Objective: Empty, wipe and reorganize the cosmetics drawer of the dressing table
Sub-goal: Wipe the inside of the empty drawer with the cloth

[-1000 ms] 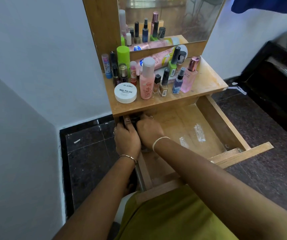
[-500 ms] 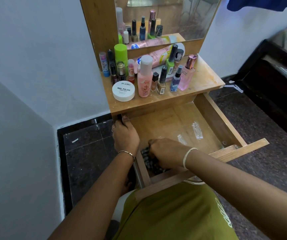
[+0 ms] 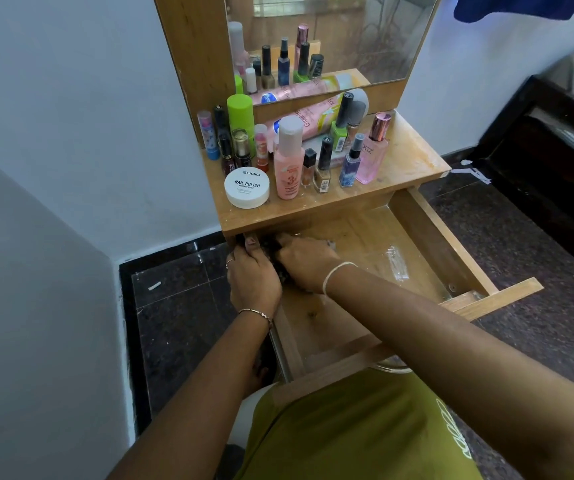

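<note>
step: wiping drawer (image 3: pixel 452 244), back-left corner.
right hand (image 3: pixel 304 261): clutches dark cloth (image 3: pixel 273 251).
left hand (image 3: pixel 252 282): grips drawer's side wall.
advice: press into corner seam, pull debris forward.

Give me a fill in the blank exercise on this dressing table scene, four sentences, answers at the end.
1. The drawer is pulled ____.
2. The white tub on the tabletop reads Nail ____.
3. The bottles are reflected in the ____ behind them.
4. The left hand grips the drawer's wall while the right hand holds a dark cloth in its rear ____ corner.
Missing words: open, Polish, mirror, left.
</note>
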{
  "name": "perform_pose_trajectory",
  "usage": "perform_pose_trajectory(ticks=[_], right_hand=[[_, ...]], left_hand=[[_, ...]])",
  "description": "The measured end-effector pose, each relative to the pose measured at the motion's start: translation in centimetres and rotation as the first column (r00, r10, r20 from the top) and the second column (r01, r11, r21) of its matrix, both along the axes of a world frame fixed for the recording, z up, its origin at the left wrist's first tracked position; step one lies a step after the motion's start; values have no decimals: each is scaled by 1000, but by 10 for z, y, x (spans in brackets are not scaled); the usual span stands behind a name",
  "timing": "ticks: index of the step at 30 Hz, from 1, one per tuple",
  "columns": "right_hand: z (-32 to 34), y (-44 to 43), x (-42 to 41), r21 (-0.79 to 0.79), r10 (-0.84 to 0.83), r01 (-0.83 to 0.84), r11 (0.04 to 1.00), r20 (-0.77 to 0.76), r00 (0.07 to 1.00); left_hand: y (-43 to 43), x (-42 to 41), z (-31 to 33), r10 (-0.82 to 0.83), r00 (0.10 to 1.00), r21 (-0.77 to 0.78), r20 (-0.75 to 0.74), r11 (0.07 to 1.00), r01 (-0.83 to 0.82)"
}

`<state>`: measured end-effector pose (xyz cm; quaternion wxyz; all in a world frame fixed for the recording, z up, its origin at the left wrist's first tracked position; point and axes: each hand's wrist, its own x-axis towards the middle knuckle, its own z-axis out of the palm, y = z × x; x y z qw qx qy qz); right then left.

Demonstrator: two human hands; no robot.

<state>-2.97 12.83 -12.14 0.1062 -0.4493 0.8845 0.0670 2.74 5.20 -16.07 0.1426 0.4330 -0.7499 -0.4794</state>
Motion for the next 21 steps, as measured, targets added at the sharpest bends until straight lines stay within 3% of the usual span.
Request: perform_pose_trajectory(ticks=[6,12,14,17,21], right_hand=[[-16,22,-10,59,-44,41,997,46,998],[-14,73,-47,110,-274,269,957,28,961],[-14,95,-64,148,-422,415,898,14,907],[-15,115,-85,61,-681,678,732,80,728],[-17,109,-84,-5,-743,750,662,126,657]], left_hand=[[-1,0,-2,-2,1000,-9,0,1000,2],[1,0,-3,15,1000,7,-11,1000,-15],[1,0,-2,14,1000,3,-12,1000,-14],[1,1,-2,12,1000,3,-21,1000,-12],[3,2,-1,10,1000,6,-19,1000,-10]])
